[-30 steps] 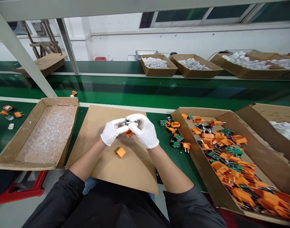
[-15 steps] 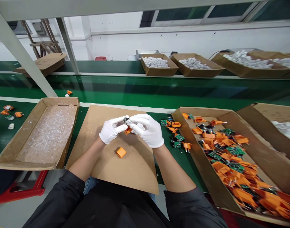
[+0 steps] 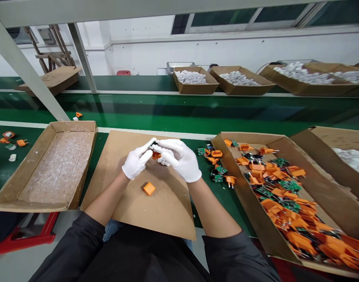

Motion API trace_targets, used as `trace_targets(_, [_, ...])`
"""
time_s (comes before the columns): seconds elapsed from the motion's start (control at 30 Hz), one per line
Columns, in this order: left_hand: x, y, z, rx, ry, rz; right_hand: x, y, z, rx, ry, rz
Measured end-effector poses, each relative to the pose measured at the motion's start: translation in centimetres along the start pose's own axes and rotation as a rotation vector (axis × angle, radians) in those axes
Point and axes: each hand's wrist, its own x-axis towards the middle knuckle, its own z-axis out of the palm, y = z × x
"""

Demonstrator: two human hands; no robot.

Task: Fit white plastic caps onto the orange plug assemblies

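Observation:
Both my hands wear white gloves and meet above the brown cardboard sheet. Between the fingertips is a small orange plug part with something dark on top, mostly covered by the gloves. My left hand pinches it from the left with thumb and fingers. From the other side my right hand closes around it, fingers bent. Whether the white bits by the right fingertips are a separate piece or glove, I cannot tell. Below the hands, a loose orange plug housing lies on the sheet.
At right, a cardboard box holds orange plugs and green circuit boards; several more lie beside its wall. A shallow cardboard tray stands at left. Boxes of white parts line the far shelf. A metal post rises at left.
My fingers have shifted around the small plug part; the left fingertips reach further up over it, and less of its dark top shows. The loose housing stays in place.

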Motion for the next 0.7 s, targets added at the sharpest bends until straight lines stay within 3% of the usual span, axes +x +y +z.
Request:
trace_targets(0.07, [-0.1, 0.0, 0.2, -0.046, 0.002, -0.01, 0.0, 0.1, 0.4, 0.04, 0.034, 0.054])
trace_targets(0.3, [-0.3, 0.1, 0.9, -0.163, 0.015, -0.041, 0.0, 0.4, 1.1, 0.142, -0.064, 0.178])
trace_targets(0.57, [-0.2, -0.9, 1.5, -0.307, -0.116, 0.053, -0.3, 0.2, 2.2, 0.209, 0.08, 0.113])
trace_targets(0.7, [0.0, -1.5, 1.5, -0.337, -0.152, 0.07, 0.0, 0.2, 1.6, 0.249, 0.011, 0.088])
